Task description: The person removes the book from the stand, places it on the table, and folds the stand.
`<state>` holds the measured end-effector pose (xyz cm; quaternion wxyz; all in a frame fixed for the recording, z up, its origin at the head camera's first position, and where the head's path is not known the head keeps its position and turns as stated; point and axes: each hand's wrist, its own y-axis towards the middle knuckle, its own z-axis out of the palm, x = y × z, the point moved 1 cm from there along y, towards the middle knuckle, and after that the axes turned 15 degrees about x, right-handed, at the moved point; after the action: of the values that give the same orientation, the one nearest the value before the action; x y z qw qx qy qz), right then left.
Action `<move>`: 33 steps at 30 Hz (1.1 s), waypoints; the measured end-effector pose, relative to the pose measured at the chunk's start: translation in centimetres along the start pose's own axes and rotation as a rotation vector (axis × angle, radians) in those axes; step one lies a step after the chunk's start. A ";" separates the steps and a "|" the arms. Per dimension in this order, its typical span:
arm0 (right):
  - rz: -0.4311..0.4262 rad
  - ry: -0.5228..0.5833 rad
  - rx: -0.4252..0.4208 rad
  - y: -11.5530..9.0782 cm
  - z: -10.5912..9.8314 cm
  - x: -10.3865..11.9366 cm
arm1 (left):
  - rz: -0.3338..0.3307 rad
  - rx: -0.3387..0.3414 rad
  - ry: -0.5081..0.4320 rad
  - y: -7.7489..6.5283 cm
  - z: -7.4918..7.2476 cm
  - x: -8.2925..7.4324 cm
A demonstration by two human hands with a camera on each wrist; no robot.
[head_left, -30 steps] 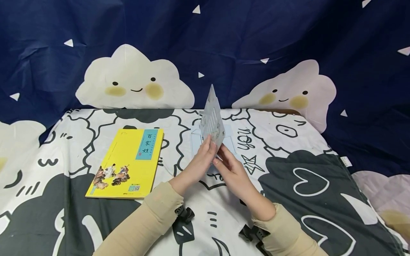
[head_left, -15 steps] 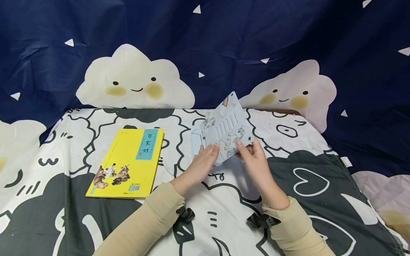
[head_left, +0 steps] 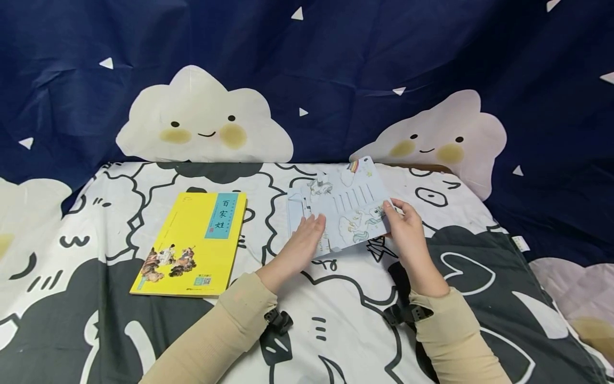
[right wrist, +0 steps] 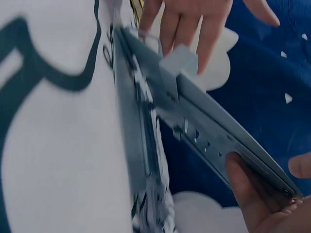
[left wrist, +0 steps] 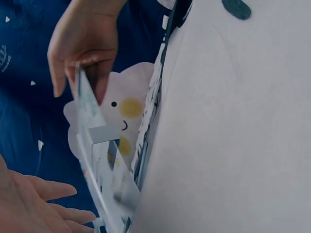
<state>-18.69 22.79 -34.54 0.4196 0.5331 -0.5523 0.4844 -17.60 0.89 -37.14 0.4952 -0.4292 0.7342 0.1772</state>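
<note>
A light-blue folding book stand (head_left: 347, 197) with unicorn and rainbow prints and a row of slots lies right of centre in the head view. Its printed panel is raised at a slant from a base (right wrist: 129, 136), seen in the right wrist view. My right hand (head_left: 410, 237) pinches the panel's right edge, thumb on the printed face and fingers behind. My left hand (head_left: 299, 245) has straight fingers at the panel's lower left part. In the left wrist view those extended fingers (left wrist: 53, 189) show beside the stand. A small bent ledge (right wrist: 180, 65) sticks out from the panel.
A yellow book (head_left: 192, 245) with a blue title label lies flat to the left of the stand. Both rest on a black-and-white cartoon cloth (head_left: 331, 320). Behind hangs a navy curtain (head_left: 326, 64) with smiling clouds.
My right hand has moved right and swung the panel from nearly upright and edge-on down to the right, so its printed face shows. The left hand has stayed nearly in place.
</note>
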 end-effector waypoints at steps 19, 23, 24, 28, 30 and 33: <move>0.288 -0.081 0.215 2.2 -3.6 -4.6 | -0.042 -0.062 -0.111 0.2 -0.5 0.4; 0.295 -0.065 0.231 2.3 -3.9 -5.1 | -0.053 -0.103 -0.150 0.5 -0.7 0.8; 0.293 -0.063 0.233 2.4 -4.0 -5.2 | -0.061 -0.113 -0.166 0.6 -0.8 0.9; 0.280 -0.067 0.239 2.4 -4.2 -5.7 | -0.112 -0.131 -0.235 0.6 -1.0 1.2; 0.270 -0.075 0.240 2.4 -4.3 -5.8 | -0.138 -0.130 -0.256 0.6 -1.1 1.3; 0.260 -0.090 0.238 2.4 -4.4 -6.0 | -0.148 -0.125 -0.255 0.4 -1.3 1.4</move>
<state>-20.84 28.12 -39.83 0.2624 0.5243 -0.5734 0.5722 -18.85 -0.43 -37.82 0.5683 -0.4862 0.6195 0.2386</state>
